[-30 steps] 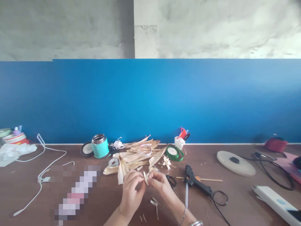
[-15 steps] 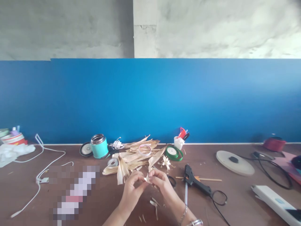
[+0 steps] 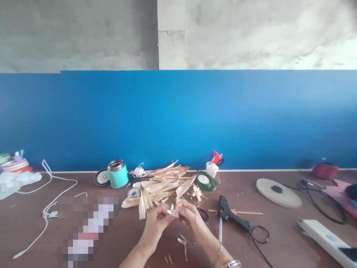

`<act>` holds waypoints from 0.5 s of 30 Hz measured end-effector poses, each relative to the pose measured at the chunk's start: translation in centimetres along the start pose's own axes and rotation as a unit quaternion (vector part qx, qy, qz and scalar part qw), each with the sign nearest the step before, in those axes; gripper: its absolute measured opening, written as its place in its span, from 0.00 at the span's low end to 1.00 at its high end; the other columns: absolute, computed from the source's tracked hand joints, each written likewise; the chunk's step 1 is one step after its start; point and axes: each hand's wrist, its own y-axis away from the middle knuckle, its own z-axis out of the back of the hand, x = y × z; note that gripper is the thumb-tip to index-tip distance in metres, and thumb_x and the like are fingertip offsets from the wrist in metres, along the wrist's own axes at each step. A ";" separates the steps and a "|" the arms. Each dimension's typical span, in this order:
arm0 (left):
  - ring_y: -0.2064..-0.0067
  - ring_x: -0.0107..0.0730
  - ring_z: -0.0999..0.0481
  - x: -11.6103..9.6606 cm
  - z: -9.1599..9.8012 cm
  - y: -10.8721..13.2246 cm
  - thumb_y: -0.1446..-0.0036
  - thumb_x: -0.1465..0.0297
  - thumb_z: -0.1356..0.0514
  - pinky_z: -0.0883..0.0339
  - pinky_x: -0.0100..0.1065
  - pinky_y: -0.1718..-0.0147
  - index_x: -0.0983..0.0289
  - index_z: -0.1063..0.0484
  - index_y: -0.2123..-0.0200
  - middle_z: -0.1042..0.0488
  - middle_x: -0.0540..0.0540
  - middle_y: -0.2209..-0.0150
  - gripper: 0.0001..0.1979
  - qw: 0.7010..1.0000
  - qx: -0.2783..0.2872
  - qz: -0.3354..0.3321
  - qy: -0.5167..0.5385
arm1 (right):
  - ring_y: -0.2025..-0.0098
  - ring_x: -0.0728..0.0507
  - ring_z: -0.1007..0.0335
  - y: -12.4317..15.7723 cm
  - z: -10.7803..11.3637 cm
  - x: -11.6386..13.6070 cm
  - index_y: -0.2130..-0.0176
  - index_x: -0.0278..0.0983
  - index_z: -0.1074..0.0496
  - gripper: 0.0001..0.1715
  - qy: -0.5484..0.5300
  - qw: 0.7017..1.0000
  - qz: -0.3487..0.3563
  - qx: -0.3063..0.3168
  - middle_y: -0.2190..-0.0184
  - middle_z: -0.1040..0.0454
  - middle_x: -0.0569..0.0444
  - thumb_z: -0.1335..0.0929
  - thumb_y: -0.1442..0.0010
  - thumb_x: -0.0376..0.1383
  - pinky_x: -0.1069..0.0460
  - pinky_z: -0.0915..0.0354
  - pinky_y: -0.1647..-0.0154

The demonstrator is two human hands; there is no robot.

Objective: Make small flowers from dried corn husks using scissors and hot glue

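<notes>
Cream, petal-like dry husk [image 3: 173, 212] between the two hands, left hand [image 3: 154, 227] and right hand [image 3: 195, 221] both pinching it by the fingertips above the brown desk [image 3: 286, 238]! Beyond lies a tan dried-husk pile [image 3: 160, 187]; far left, the white-and-red tub's [image 3: 16, 165] markings are too blurred to read.

Left hand [image 3: 154, 227] bare; left forearm [image 3: 138, 254] likewise bare to near edge of view. Right hand [image 3: 194, 220] bare, slim-fingered. On right wrist [image 3: 208, 240], slender silver-coloured metal chain bracelet [image 3: 217, 254], links too small to make out. Nearer, on same arm, thicker silver-coloured metal bangle [image 3: 233, 263], rounded, shiny, bright highlights, partly cut off at near edge.
</notes>
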 end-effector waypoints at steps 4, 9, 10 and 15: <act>0.72 0.29 0.34 0.3 0.2 -0.1 0.57 0.58 0.33 0.38 0.30 0.69 0.64 0.34 0.82 0.34 0.48 0.77 0.18 1.000 -0.006 -0.012 -0.018 | 0.76 0.50 0.44 0.2 -0.3 0.3 0.78 0.36 0.32 0.10 -0.007 0.999 -0.026 0.019 0.81 0.36 0.60 0.29 0.56 0.39 0.56 0.48 0.73; 0.70 0.31 0.32 0.8 0.4 -0.2 0.57 0.60 0.32 0.37 0.30 0.68 0.64 0.31 0.82 0.32 0.49 0.75 0.16 0.999 -0.004 -0.027 -0.019 | 0.77 0.50 0.43 0.2 -0.5 0.2 0.78 0.36 0.32 0.10 -0.028 0.999 -0.032 0.007 0.82 0.37 0.61 0.28 0.59 0.37 0.56 0.47 0.74; 0.69 0.31 0.32 0.8 0.4 -0.2 0.56 0.60 0.33 0.37 0.30 0.68 0.64 0.31 0.81 0.31 0.49 0.75 0.15 0.999 0.003 -0.028 -0.024 | 0.77 0.50 0.43 0.2 -0.4 0.1 0.78 0.36 0.32 0.09 -0.028 0.999 -0.030 0.005 0.82 0.37 0.61 0.28 0.59 0.37 0.56 0.47 0.74; 0.70 0.31 0.30 0.6 0.2 0.0 0.53 0.60 0.34 0.37 0.30 0.68 0.64 0.26 0.73 0.27 0.50 0.74 0.12 0.998 0.028 -0.001 -0.058 | 0.77 0.51 0.46 -0.2 0.1 -0.6 0.78 0.35 0.33 0.07 -0.020 0.999 -0.028 -0.030 0.82 0.36 0.61 0.30 0.59 0.35 0.56 0.48 0.74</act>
